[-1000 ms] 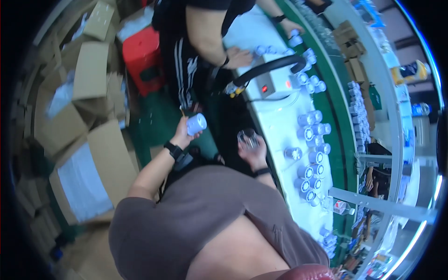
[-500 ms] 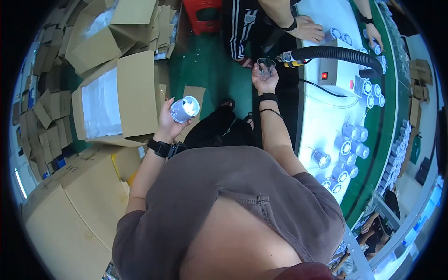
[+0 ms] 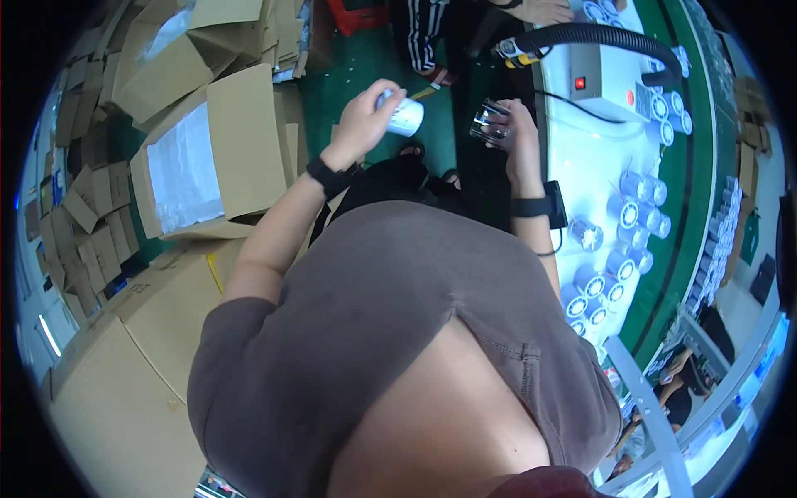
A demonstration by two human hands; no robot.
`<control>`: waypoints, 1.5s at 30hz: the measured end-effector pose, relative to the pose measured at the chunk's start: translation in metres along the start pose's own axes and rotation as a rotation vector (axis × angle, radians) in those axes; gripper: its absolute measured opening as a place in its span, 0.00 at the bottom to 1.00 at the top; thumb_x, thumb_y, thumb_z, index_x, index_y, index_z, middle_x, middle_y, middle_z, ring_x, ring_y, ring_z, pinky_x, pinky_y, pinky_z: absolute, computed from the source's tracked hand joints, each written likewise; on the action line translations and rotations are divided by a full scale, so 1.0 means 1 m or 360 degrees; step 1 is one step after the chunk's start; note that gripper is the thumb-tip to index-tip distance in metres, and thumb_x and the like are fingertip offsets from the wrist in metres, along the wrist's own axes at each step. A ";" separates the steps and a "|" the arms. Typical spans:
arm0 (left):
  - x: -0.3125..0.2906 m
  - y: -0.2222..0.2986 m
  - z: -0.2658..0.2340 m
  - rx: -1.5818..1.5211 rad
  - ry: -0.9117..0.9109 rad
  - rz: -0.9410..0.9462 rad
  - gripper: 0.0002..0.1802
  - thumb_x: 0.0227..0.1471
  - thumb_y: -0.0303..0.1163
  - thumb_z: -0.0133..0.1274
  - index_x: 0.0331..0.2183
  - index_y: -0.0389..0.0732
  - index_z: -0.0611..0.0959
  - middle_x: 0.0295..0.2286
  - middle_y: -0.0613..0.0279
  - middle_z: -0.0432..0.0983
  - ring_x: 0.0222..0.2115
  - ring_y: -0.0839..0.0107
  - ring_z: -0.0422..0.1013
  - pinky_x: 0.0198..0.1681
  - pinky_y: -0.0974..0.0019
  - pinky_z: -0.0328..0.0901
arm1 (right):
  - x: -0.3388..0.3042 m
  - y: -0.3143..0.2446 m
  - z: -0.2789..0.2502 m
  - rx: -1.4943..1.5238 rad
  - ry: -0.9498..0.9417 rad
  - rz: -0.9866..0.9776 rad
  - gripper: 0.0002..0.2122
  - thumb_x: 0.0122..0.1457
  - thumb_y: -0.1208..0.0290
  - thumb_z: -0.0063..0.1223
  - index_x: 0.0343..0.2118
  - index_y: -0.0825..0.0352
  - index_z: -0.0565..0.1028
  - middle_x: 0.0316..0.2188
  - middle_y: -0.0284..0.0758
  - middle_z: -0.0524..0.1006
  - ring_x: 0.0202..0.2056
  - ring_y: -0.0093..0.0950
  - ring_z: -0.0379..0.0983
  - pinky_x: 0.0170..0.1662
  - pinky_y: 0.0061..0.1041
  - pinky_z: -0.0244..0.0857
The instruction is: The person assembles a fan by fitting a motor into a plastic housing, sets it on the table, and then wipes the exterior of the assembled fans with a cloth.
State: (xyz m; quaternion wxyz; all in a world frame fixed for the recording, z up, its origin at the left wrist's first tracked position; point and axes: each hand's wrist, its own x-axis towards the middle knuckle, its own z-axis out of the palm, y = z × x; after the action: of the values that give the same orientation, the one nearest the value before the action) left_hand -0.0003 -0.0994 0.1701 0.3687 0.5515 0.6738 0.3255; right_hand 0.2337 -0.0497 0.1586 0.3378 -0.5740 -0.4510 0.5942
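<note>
My left hand (image 3: 368, 116) is closed around a white cylindrical part (image 3: 405, 118) from above, with the part tilted toward the right. Its open end, with white blades inside earlier, is turned away now. To the right, my right hand (image 3: 521, 137) grips a clear plastic cup (image 3: 490, 123), which lies tipped on its side with its mouth facing left. I cannot make out anything inside the cup. A gap separates the cup from the white part, above the dark floor.
On the right, a white table (image 3: 573, 199) bears several white fan-like cylinders (image 3: 638, 212) and a grey box machine (image 3: 599, 83) with a black corrugated hose (image 3: 598, 33). A co-worker's hand (image 3: 544, 10) rests at the far edge. At left stand an open carton (image 3: 242, 149) and stacked cardboard.
My left hand has moved right and away from me, turning the white part over. My right hand has shifted right and tipped the cup sideways. The view has shifted slightly.
</note>
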 end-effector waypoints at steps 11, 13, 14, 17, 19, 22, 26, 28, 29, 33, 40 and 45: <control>0.008 0.072 0.053 0.0315 -0.0046 0.0802 0.15 0.44 0.39 0.47 0.33 0.39 0.72 0.27 0.54 0.69 0.27 0.60 0.68 0.30 0.67 0.62 | -0.076 -0.048 -0.043 -0.0427 0.0065 -0.0558 0.15 0.51 0.65 0.47 0.40 0.68 0.65 0.35 0.39 0.70 0.36 0.26 0.68 0.30 0.19 0.65; 0.007 0.077 0.058 0.0244 -0.0087 0.0799 0.14 0.44 0.37 0.47 0.33 0.39 0.72 0.29 0.55 0.69 0.28 0.61 0.68 0.31 0.69 0.62 | -0.078 -0.048 -0.047 -0.0328 0.0017 -0.0490 0.16 0.50 0.66 0.48 0.41 0.68 0.65 0.36 0.39 0.69 0.36 0.27 0.68 0.31 0.20 0.66; 0.007 0.078 0.061 0.0104 -0.0109 0.0797 0.14 0.45 0.38 0.46 0.33 0.38 0.72 0.27 0.55 0.69 0.27 0.63 0.68 0.30 0.69 0.62 | -0.078 -0.048 -0.049 -0.0231 -0.0054 -0.0427 0.17 0.50 0.67 0.48 0.42 0.67 0.64 0.36 0.39 0.69 0.37 0.27 0.68 0.32 0.20 0.66; 0.006 0.083 0.066 -0.0168 -0.0139 0.0786 0.15 0.46 0.39 0.45 0.32 0.37 0.72 0.24 0.55 0.69 0.25 0.65 0.68 0.27 0.70 0.62 | -0.081 -0.052 -0.052 0.0004 -0.0170 -0.0268 0.19 0.50 0.68 0.49 0.44 0.67 0.63 0.38 0.39 0.68 0.39 0.28 0.67 0.34 0.22 0.66; 0.003 0.088 0.068 -0.0499 -0.0225 0.0542 0.14 0.48 0.38 0.42 0.31 0.37 0.72 0.24 0.57 0.69 0.25 0.71 0.67 0.28 0.72 0.61 | -0.083 -0.055 -0.052 0.0268 -0.0256 -0.0064 0.20 0.50 0.68 0.49 0.46 0.67 0.62 0.40 0.40 0.67 0.41 0.28 0.66 0.38 0.24 0.65; 0.001 0.094 0.069 -0.0759 -0.0278 0.0367 0.14 0.50 0.38 0.40 0.30 0.36 0.72 0.24 0.60 0.69 0.26 0.75 0.66 0.29 0.74 0.61 | -0.082 -0.056 -0.053 0.0438 -0.0340 -0.0015 0.21 0.49 0.69 0.49 0.47 0.67 0.61 0.41 0.40 0.66 0.42 0.30 0.65 0.40 0.26 0.65; -0.002 0.098 0.068 -0.1049 -0.0340 0.0202 0.15 0.51 0.37 0.37 0.30 0.36 0.72 0.24 0.63 0.69 0.27 0.78 0.66 0.31 0.76 0.60 | -0.083 -0.056 -0.048 0.0497 -0.0517 -0.0181 0.23 0.49 0.69 0.50 0.48 0.68 0.59 0.42 0.41 0.64 0.43 0.31 0.65 0.40 0.28 0.65; -0.003 0.099 0.066 -0.1242 -0.0385 0.0070 0.16 0.51 0.38 0.37 0.29 0.35 0.73 0.25 0.63 0.69 0.27 0.78 0.66 0.33 0.76 0.59 | -0.084 -0.056 -0.045 0.0480 -0.0592 -0.0274 0.24 0.48 0.69 0.50 0.49 0.68 0.58 0.43 0.42 0.64 0.43 0.32 0.65 0.39 0.28 0.66; -0.004 0.100 0.064 -0.1245 -0.0372 0.0065 0.16 0.51 0.38 0.37 0.29 0.35 0.73 0.25 0.63 0.69 0.27 0.78 0.66 0.33 0.76 0.59 | -0.086 -0.058 -0.044 0.0404 -0.0557 -0.0341 0.25 0.48 0.69 0.50 0.49 0.68 0.58 0.43 0.42 0.64 0.43 0.32 0.65 0.39 0.28 0.66; -0.003 0.103 0.056 -0.1270 -0.0406 0.0118 0.17 0.51 0.38 0.36 0.29 0.35 0.72 0.26 0.63 0.69 0.28 0.78 0.66 0.34 0.76 0.59 | -0.088 -0.067 -0.046 0.0269 -0.0513 -0.0436 0.26 0.48 0.67 0.50 0.49 0.68 0.57 0.43 0.42 0.64 0.42 0.31 0.65 0.39 0.28 0.66; -0.005 0.110 0.049 -0.1329 -0.0463 0.0263 0.17 0.52 0.38 0.34 0.30 0.35 0.72 0.27 0.62 0.70 0.30 0.77 0.66 0.35 0.76 0.59 | -0.095 -0.075 -0.046 0.0188 -0.0523 -0.0423 0.27 0.48 0.64 0.50 0.49 0.69 0.57 0.42 0.42 0.64 0.42 0.31 0.64 0.37 0.26 0.66; -0.009 0.121 0.049 -0.1245 -0.0446 0.0264 0.19 0.53 0.39 0.32 0.30 0.35 0.72 0.27 0.61 0.70 0.30 0.77 0.67 0.36 0.76 0.59 | -0.099 -0.074 -0.041 0.0128 -0.0424 -0.0481 0.27 0.48 0.62 0.50 0.49 0.68 0.57 0.43 0.43 0.64 0.42 0.31 0.64 0.36 0.26 0.67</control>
State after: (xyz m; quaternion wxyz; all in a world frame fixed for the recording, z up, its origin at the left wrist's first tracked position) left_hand 0.1042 -0.0853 0.2485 0.6108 0.4613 0.3962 0.5071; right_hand 0.2764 -0.1078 0.2669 0.3831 -0.4022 -0.5487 0.6248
